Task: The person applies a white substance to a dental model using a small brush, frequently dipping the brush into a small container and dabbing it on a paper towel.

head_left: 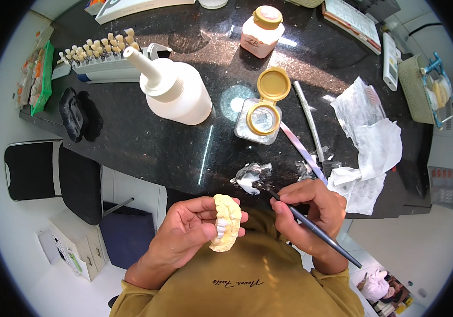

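A yellow plaster dental model (231, 214) is gripped by my left hand (179, 232), its thumb and fingers closed round it. White teeth (220, 227) stand out along the model's left side. In my right hand (313, 203) is a slim dark brush (324, 232), pinched like a pen. The brush's fine tip lies just right of a smear of white paste (248, 182) on the dark counter; whether it touches the paste I cannot tell. Beyond the paste stands a clear square jar (243, 136) with its gold lid (274, 83) flipped up.
A white squeeze bottle (181, 103) stands left of the jar, before a rack of shade-guide teeth (99, 50). A pink jar (261, 39) is farther back. Right of the open jar lie a white stick (309, 119), a pink-purple handle (301, 150) and crumpled tissues (369, 153). Black chairs (78, 182) stand at left.
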Demonstrator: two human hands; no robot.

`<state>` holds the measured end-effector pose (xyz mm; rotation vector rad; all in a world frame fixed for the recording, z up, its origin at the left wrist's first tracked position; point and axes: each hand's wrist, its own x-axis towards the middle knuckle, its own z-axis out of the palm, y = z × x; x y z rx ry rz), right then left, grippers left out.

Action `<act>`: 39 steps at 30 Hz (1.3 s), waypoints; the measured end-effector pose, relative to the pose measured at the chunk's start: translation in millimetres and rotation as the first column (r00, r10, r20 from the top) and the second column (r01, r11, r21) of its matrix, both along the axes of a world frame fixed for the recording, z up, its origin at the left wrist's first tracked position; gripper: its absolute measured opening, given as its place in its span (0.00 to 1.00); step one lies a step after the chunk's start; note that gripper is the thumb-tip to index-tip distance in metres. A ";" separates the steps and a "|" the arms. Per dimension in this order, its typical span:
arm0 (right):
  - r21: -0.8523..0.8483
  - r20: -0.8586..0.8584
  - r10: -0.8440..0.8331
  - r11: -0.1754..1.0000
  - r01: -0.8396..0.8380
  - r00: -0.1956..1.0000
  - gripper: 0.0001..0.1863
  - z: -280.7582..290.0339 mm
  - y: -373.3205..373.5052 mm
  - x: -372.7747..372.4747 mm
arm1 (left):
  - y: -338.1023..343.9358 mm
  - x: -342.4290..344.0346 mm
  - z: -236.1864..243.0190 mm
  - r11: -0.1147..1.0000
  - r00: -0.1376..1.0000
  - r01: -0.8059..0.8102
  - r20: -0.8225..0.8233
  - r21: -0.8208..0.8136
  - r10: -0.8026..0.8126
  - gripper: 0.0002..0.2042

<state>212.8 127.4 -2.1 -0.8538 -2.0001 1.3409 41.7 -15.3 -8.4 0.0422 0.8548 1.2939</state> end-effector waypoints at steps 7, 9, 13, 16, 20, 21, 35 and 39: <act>0.098 0.041 0.072 0.992 -0.075 0.997 0.08 -9.0 2.8 -5.2 | -2.3 1.0 -3.4 0.996 0.998 -0.036 -0.044 -0.077 0.032 0.33; 0.089 0.068 0.064 0.994 -0.070 0.996 0.08 -6.6 1.8 -7.1 | 0.0 0.4 -2.3 0.996 0.999 -0.029 -0.044 -0.086 0.025 0.33; 0.118 0.075 0.073 0.990 -0.082 0.994 0.08 -8.1 3.1 -7.7 | 1.0 1.2 -2.5 0.994 0.998 -0.021 -0.060 -0.110 0.015 0.33; 0.122 0.072 0.084 0.988 -0.092 0.994 0.08 -4.7 3.5 -7.3 | 0.9 0.7 -2.6 0.995 0.998 -0.019 -0.060 -0.102 0.013 0.33; 0.085 0.090 0.050 0.995 -0.058 0.995 0.08 -5.6 1.0 -4.6 | 1.0 0.6 -1.9 0.993 0.998 -0.010 -0.069 -0.115 0.002 0.33; 0.081 0.095 0.045 0.995 -0.053 0.994 0.08 -5.4 0.6 -4.9 | 1.2 0.6 -2.2 0.994 0.997 -0.011 -0.074 -0.111 0.002 0.32; 0.117 0.063 0.128 0.984 -0.135 0.990 0.10 -6.5 1.6 -6.9 | 0.2 -0.9 -5.2 0.995 0.997 0.005 -0.071 -0.100 -0.012 0.32; 0.070 -0.113 0.187 0.981 -0.180 0.976 0.11 -5.8 2.8 -2.1 | 0.8 -1.4 -5.8 0.997 0.997 0.007 -0.072 -0.081 -0.013 0.31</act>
